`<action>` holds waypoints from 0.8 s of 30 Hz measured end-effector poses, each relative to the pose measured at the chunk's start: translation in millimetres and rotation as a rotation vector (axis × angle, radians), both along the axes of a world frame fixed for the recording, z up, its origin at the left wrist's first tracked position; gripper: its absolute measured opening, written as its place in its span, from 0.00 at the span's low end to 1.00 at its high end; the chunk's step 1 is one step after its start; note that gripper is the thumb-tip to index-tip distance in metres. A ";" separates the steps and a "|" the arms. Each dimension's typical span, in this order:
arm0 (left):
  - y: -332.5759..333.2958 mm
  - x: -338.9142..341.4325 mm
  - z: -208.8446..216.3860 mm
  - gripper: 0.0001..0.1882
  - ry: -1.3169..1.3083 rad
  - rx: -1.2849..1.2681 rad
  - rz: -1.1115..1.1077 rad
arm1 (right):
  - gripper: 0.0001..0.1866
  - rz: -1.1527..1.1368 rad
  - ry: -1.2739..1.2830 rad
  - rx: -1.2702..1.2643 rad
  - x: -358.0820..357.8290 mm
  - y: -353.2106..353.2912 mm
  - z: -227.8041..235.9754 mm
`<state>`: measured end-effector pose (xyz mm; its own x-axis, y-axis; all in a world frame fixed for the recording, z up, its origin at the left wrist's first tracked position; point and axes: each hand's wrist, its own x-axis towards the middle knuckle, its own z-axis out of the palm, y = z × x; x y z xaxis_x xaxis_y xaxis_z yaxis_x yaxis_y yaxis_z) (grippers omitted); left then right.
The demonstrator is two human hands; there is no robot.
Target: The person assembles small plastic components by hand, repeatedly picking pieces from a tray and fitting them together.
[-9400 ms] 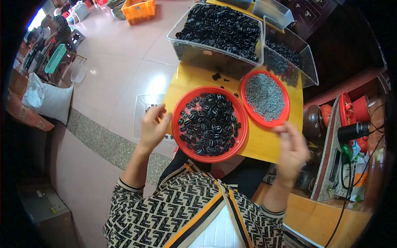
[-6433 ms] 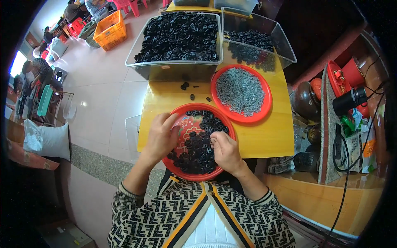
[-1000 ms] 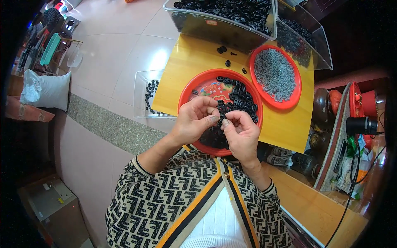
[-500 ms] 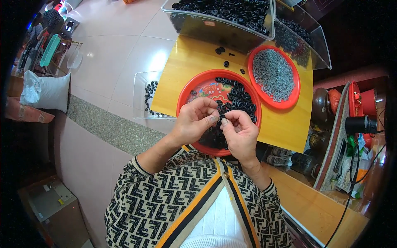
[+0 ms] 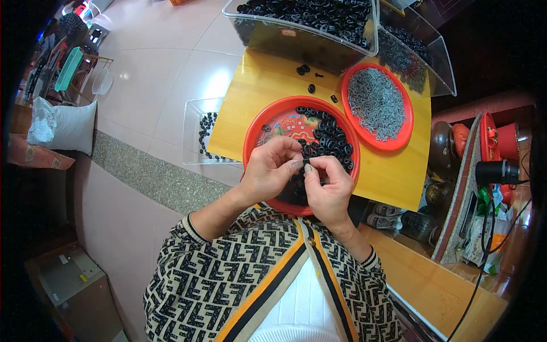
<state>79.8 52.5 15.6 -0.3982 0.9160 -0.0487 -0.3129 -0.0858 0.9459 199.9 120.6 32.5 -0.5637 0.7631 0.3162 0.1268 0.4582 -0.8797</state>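
Since the right hand [image 5: 332, 191] had moved slightly nearer the left hand [image 5: 270, 171] within the last half second, the head view suggested that the close fingertip work was continuing. Thumbs and fingers of both hands were closed in a pinch on a small black piece [image 5: 306, 162], which was above the round red plastic tray [image 5: 296, 100]. It looked dark and compact, its outline mostly covered by the fingertips, so its exact shape could not be told. Loose black oval pieces with paired holes [image 5: 333, 137] lay inside the tray, beside its bare floral patch
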 end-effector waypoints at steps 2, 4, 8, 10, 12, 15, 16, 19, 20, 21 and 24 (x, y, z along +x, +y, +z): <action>0.1 3.0 1.3 0.10 0.076 -0.003 0.031 | 0.06 0.007 0.009 0.002 0.3 0.6 -1.9; 1.4 5.1 -0.8 0.09 0.100 -0.011 0.045 | 0.06 0.013 0.016 0.002 1.7 0.5 -5.1; 4.6 6.1 -5.1 0.08 0.107 -0.062 0.023 | 0.05 0.006 0.015 -0.214 5.3 1.8 -20.1; 7.5 7.2 -8.6 0.08 0.106 -0.071 0.019 | 0.05 0.006 0.014 -0.253 5.8 3.0 -21.4; 13.0 4.5 -8.3 0.08 0.106 -0.078 0.013 | 0.05 0.018 0.112 -0.557 5.0 7.7 -18.1; 32.8 -18.3 -13.1 0.08 0.559 -0.069 0.009 | 0.05 -0.041 0.143 -0.616 13.8 15.4 -17.0; 39.9 -29.9 -14.9 0.07 0.795 -0.027 0.056 | 0.05 -0.067 0.150 -0.621 17.3 17.8 -16.0; 60.4 -47.7 -16.2 0.06 1.148 0.067 0.136 | 0.05 -0.097 0.169 -0.608 30.2 25.4 -11.9; 68.3 -51.6 -15.8 0.06 1.323 0.057 0.125 | 0.05 -0.100 0.173 -0.605 32.6 26.4 -12.6; 74.4 -53.3 -15.5 0.05 1.499 0.046 0.112 | 0.05 -0.096 0.177 -0.605 35.2 27.0 -14.2; 86.2 -52.0 -16.6 0.06 1.706 -0.072 0.005 | 0.05 -0.088 0.176 -0.623 38.9 25.6 -16.5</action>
<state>27.8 138.7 -1.0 -0.0411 0.9297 0.3661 0.9825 -0.0291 0.1841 238.8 146.2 16.0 -0.4713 0.8740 -0.1184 -0.0294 -0.1497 -0.9883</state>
